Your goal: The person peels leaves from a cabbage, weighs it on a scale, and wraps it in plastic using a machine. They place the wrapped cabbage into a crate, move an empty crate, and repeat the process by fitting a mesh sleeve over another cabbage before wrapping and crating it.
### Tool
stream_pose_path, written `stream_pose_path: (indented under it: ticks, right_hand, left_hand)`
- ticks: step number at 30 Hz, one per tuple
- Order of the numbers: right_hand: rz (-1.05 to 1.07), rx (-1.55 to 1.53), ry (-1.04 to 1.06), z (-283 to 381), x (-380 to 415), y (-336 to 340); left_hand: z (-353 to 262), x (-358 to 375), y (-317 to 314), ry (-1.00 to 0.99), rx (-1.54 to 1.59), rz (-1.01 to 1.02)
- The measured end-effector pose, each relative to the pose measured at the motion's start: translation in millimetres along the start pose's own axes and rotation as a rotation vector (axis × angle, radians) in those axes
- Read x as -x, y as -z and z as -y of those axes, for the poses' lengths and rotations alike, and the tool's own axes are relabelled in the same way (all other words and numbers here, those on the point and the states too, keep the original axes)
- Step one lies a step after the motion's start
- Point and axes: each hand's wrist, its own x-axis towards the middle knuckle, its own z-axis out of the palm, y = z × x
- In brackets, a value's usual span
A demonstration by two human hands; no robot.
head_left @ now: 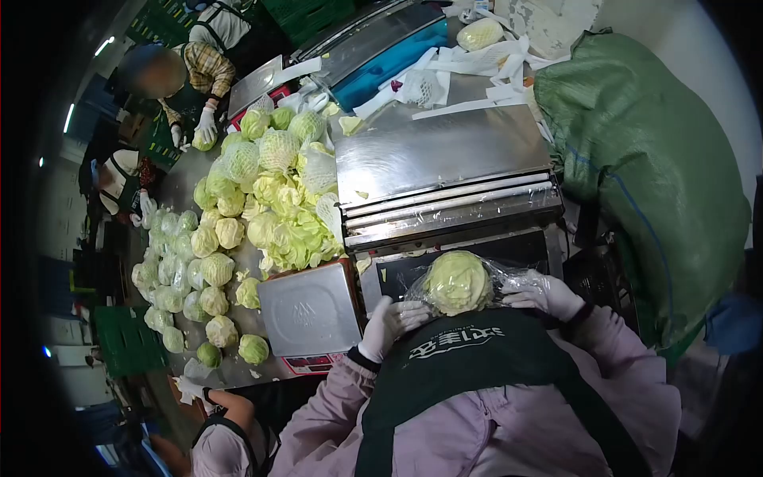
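A pale green head of cabbage (455, 280) sits in clear plastic film (499, 280) on the dark front bed of a wrapping machine (445, 151), close against my apron. On its left side, my gloved left hand (393, 324) has its fingers together on the gathered edge of the film. My gloved right hand (544, 294) grips the film's other end, to the right of the cabbage. Film rollers (453, 200) run across the machine just beyond. A flat metal scale (308, 310) stands left of my left hand.
Several cabbages (217, 269), some net-sleeved or wrapped, and loose leaves (290, 230) crowd the table's left. A large green sack (636, 175) bulges at the right. Foam nets and scraps (469, 71) lie at the back. Co-workers stand left, one with a gloved hand (207, 126) near a cabbage.
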Motion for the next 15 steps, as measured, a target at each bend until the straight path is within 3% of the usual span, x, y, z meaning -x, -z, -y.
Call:
stream_pose_path:
  ticks: [1, 3, 5, 7, 9, 10, 15]
  right_hand:
    - [-0.133, -0.212, -0.012, 4, 12, -7]
    - [-0.193, -0.152, 0.065, -2, 31, -29]
    - [-0.331, 0.593, 0.434, -14, 34, -47]
    - [-0.431, 0.525, 0.427, -22, 27, -40]
    - [-0.643, 0.266, 0.41, -22, 19, -41]
    - [-0.646, 0.247, 0.404, -18, 20, -49]
    - [-0.552, 0.248, 0.41, -22, 18, -55]
  left_hand:
    - [2, 7, -1, -0.06, 0.151, -0.01]
    - [10, 12, -18, -0.135, 0.208, -0.03]
    - [12, 7, -34, -0.419, -0.573, -0.311]
    - [16, -2, -38, -0.445, -0.622, -0.316]
    - [22, -10, -39, -0.346, -0.347, -0.195]
    - [15, -6, -54, -0.335, -0.407, -0.289]
    - [39, -5, -38, -0.34, -0.631, -0.286]
